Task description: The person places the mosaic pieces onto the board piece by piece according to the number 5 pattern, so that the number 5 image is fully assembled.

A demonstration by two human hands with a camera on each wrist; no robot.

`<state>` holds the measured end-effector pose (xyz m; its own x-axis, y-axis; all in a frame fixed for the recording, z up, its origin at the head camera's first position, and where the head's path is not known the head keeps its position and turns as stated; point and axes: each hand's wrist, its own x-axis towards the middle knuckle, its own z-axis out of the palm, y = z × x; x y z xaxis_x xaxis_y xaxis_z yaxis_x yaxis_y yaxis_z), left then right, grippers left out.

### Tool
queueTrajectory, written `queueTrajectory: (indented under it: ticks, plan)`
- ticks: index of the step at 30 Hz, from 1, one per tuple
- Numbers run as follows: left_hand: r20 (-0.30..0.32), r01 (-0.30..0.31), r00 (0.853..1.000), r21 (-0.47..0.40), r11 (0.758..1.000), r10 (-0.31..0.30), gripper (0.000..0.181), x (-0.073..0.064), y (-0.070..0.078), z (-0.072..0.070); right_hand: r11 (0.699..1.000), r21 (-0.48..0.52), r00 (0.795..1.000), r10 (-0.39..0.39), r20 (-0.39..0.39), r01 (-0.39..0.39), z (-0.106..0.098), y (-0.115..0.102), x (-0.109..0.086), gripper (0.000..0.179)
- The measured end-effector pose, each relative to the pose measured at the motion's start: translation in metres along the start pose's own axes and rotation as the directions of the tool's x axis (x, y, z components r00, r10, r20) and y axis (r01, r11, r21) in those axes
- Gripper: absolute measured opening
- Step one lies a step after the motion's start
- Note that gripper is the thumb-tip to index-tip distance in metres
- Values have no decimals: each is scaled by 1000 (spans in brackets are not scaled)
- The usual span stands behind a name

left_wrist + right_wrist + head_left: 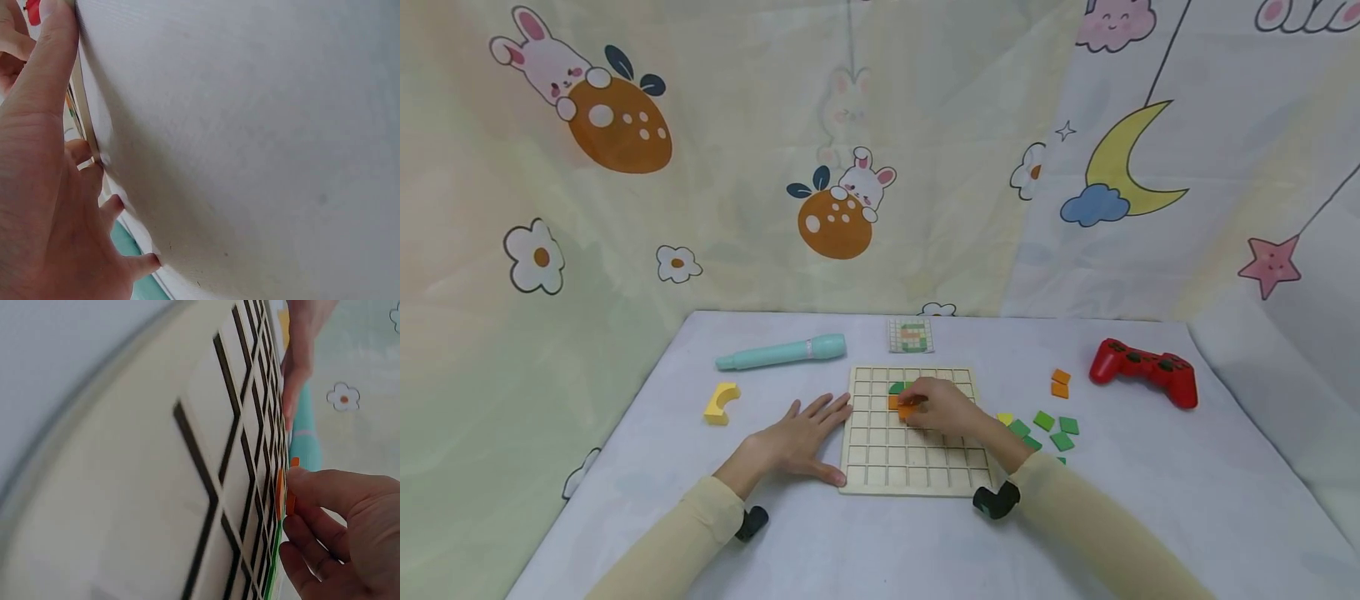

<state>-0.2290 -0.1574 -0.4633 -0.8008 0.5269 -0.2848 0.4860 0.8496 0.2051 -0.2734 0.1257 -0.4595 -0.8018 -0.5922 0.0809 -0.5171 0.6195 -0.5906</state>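
Note:
A pale wooden grid board [877, 477] lies on the white table. My left hand [793, 442] is spread flat at its left side, with thumb and fingertips touching the edge. Over the board's upper middle, my right hand [947, 407] pinches an orange square tile [292, 499] between thumb and fingers, just off the surface in the right wrist view. On the board beside it sit another orange tile [892, 402] and a green rounded piece [897, 388]. More green next to that is partly hidden by the right hand. The left wrist view shows the left hand's spread fingers [111, 211].
Several loose green tiles [1062, 442] and a partly covered yellow one [1004, 418] lie right of the board, with two orange tiles [1060, 389] behind. Around are a red game controller [1142, 372], a patterned card [911, 337], a teal tube-like object [781, 353] and a yellow arch block [720, 403].

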Motion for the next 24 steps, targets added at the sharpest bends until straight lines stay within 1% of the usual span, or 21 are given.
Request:
queueTrajectory:
  ticks: [6,10,15,24]
  plan:
    - [2,-6,1000,8,1000,6,115,1,0,0,999,-48,1000,-25,-9,24,11,-14,2,26]
    - [0,-6,1000,14,1000,6,115,0,1,-1,996,-76,999,-44,-27,42,12,-16,1,26]
    - [-5,-6,1000,13,1000,6,114,0,1,-1,993,-100,998,-66,-25,63,12,-17,1,25]
    - [3,-6,1000,9,1000,6,115,0,0,-1,995,-80,997,-58,-42,55,16,-15,1,26]
